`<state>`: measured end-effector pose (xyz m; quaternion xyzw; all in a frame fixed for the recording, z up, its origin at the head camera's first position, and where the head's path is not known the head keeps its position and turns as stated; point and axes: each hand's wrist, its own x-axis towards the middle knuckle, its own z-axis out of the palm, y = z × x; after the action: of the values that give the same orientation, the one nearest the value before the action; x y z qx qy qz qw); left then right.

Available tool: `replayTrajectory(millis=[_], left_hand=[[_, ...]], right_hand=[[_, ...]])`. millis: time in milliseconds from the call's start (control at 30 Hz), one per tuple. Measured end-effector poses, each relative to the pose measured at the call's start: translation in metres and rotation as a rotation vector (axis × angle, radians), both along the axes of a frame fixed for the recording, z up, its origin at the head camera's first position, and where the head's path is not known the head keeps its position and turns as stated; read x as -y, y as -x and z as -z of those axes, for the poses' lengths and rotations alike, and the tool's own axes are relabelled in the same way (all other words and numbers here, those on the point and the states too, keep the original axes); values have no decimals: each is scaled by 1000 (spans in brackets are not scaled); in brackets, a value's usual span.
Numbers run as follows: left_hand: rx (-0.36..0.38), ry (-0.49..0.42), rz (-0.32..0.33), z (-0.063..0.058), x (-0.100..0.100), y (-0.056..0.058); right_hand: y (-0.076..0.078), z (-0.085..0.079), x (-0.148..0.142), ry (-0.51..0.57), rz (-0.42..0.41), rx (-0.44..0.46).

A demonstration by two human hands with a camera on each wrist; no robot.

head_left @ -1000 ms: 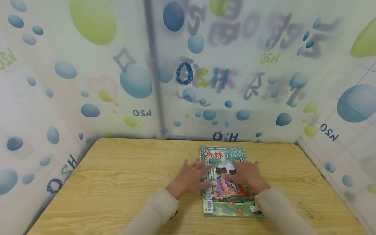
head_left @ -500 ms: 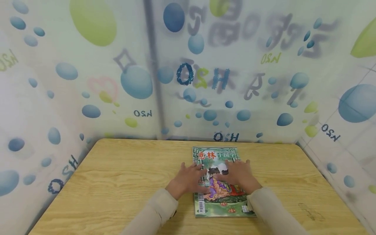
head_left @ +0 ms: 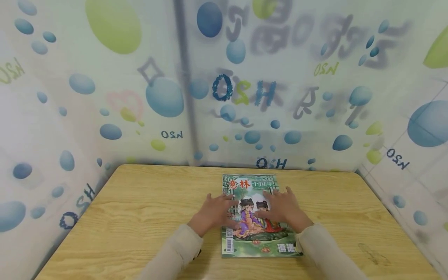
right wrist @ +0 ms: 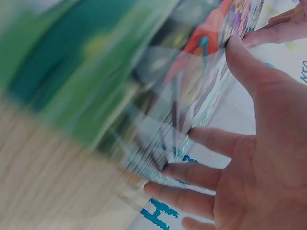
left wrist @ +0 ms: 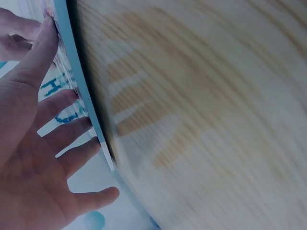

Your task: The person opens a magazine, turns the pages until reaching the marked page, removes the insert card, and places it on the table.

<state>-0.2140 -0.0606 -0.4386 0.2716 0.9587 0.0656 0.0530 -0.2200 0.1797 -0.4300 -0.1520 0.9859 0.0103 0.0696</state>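
Observation:
A magazine lies face up on the wooden table, its green cover showing two drawn figures in robes and red and white title characters. My left hand spreads over the left edge of the cover. On the right half of the cover my right hand rests with spread, straight fingers. In the left wrist view, the fingertips of the left hand lie along the magazine's pale edge. The right wrist view has the right hand's thumb and fingertips touching the glossy cover. Neither hand curls round anything.
The wooden table has a rounded far corner and a faint drawn mark at the right. Behind it stands a pale wall with blue and green drops and mirrored lettering, and side walls flank it.
The magazine has slid left across the table, with both hands on it. More of the two drawn figures shows between the hands now.

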Motion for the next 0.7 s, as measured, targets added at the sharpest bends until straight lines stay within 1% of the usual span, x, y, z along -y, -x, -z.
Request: replayTrajectory(millis=[133, 433, 500, 600, 700], left_hand=[[-10, 3, 8, -1, 10, 0], [18, -41, 9, -2, 25, 1], [26, -51, 8, -2, 28, 2], [31, -62, 8, -3, 32, 2], [38, -69, 5, -3, 36, 2]], right_hand=[[-3, 1, -6, 54, -56, 8], [-9, 4, -25, 204, -133, 93], [-9, 4, -30, 237, -169, 130], [-10, 1, -36, 294, -245, 214], [-13, -2, -40, 340, -302, 296]])
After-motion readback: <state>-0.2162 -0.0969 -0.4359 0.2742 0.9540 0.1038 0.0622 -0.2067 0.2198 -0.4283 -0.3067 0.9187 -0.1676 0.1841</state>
